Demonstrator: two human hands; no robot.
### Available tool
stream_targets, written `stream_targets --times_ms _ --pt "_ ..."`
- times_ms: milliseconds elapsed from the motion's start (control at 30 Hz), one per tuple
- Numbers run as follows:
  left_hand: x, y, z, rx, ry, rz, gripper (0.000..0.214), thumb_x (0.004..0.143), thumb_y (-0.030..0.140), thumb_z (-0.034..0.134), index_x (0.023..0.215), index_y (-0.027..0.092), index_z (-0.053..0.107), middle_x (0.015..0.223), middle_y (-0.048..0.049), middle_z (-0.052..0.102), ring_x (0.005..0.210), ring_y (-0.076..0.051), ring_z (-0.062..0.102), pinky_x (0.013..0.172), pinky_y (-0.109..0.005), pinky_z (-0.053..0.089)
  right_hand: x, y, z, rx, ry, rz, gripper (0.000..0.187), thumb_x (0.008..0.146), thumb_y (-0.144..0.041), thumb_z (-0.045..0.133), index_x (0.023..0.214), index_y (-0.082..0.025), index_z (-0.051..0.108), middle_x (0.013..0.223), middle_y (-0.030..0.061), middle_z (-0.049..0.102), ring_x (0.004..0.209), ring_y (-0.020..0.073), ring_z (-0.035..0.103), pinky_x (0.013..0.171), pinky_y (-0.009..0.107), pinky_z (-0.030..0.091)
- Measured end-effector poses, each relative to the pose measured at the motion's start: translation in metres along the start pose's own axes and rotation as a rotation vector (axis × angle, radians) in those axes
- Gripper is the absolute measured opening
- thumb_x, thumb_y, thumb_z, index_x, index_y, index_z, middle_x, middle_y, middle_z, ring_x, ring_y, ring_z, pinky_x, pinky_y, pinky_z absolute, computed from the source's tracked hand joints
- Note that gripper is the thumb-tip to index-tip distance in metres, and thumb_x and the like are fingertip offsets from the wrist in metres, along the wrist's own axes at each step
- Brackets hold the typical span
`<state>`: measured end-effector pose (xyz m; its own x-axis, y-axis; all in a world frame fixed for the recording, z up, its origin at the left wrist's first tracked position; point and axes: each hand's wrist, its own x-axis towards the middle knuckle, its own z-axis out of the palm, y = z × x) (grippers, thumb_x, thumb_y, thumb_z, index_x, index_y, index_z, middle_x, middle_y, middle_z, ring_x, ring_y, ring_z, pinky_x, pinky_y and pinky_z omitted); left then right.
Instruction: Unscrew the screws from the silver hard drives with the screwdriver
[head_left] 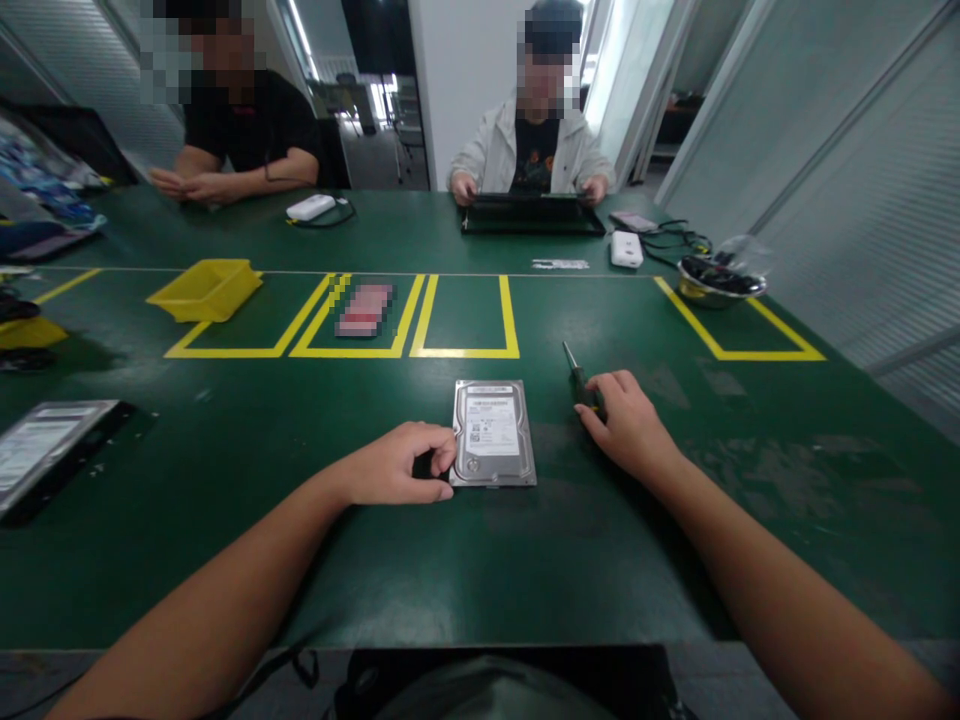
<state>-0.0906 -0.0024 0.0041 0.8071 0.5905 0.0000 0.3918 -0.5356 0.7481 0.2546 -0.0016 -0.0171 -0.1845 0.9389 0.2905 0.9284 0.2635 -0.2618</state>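
A silver hard drive (493, 435) with a white label lies flat on the green table in front of me. At its left edge is my left hand (409, 462), fingers curled and the thumb by the near-left corner, closed on that side of the drive. To the right of the drive, my right hand (622, 420) rests on the table, closed around the dark handle of a screwdriver (576, 372). The metal shaft points away from me and slightly left. Part of the handle is hidden under the fingers.
Yellow tape outlines cross the table, with a yellow bin (206, 290) and a blurred pink item (365, 310) at them. A metal bowl (721, 290) stands far right; another drive-like device (56, 450) lies left. Across the table sit two people, one holding a black panel (532, 215).
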Motion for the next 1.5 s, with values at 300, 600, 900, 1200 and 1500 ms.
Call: stream_targets --times_ms 300,600,900,1200,1500 --pt "0.000 0.001 -0.001 -0.033 -0.016 -0.004 0.023 0.081 0.028 0.071 0.079 0.017 0.052 0.078 0.0022 0.056 0.073 -0.012 0.051 0.069 -0.024 0.037 0.003 0.000 0.002 0.037 0.012 0.004 0.024 0.091 -0.034 0.053 0.108 -0.019 0.056 0.109 0.0112 0.053 0.088 0.0221 0.059 0.081 0.039 0.053" --pt "-0.002 0.002 -0.003 -0.079 -0.032 -0.014 0.023 0.080 0.026 0.073 0.079 0.016 0.052 0.080 0.0024 0.056 0.075 -0.012 0.052 0.070 -0.023 0.038 -0.002 0.001 -0.002 0.087 0.013 -0.049 0.025 0.091 -0.033 0.055 0.111 -0.018 0.057 0.111 0.0114 0.053 0.090 0.0213 0.060 0.086 0.039 0.054" --pt "-0.003 0.004 -0.003 -0.109 -0.038 -0.009 0.023 0.080 0.027 0.073 0.080 0.016 0.053 0.080 0.0023 0.056 0.074 -0.012 0.052 0.069 -0.024 0.038 -0.011 -0.003 -0.012 0.096 -0.011 -0.074 0.029 0.091 -0.034 0.055 0.116 -0.018 0.057 0.115 0.0117 0.052 0.093 0.0209 0.061 0.091 0.038 0.053" --pt "-0.003 0.005 -0.002 -0.119 -0.042 -0.010 0.021 0.080 0.028 0.073 0.082 0.016 0.055 0.081 0.0018 0.057 0.076 -0.013 0.052 0.070 -0.024 0.039 -0.020 -0.008 -0.030 -0.008 -0.074 -0.076 0.033 0.093 -0.037 0.053 0.120 -0.018 0.056 0.117 0.0113 0.054 0.102 0.0228 0.060 0.093 0.036 0.050" --pt "-0.003 0.004 -0.002 -0.125 -0.054 -0.012 0.021 0.081 0.029 0.072 0.084 0.016 0.056 0.082 0.0014 0.057 0.077 -0.013 0.053 0.071 -0.024 0.039 -0.047 0.018 -0.066 -0.178 -0.175 0.106 0.015 0.093 -0.034 0.050 0.088 -0.023 0.058 0.090 0.0043 0.062 0.082 0.0201 0.059 0.074 0.033 0.044"
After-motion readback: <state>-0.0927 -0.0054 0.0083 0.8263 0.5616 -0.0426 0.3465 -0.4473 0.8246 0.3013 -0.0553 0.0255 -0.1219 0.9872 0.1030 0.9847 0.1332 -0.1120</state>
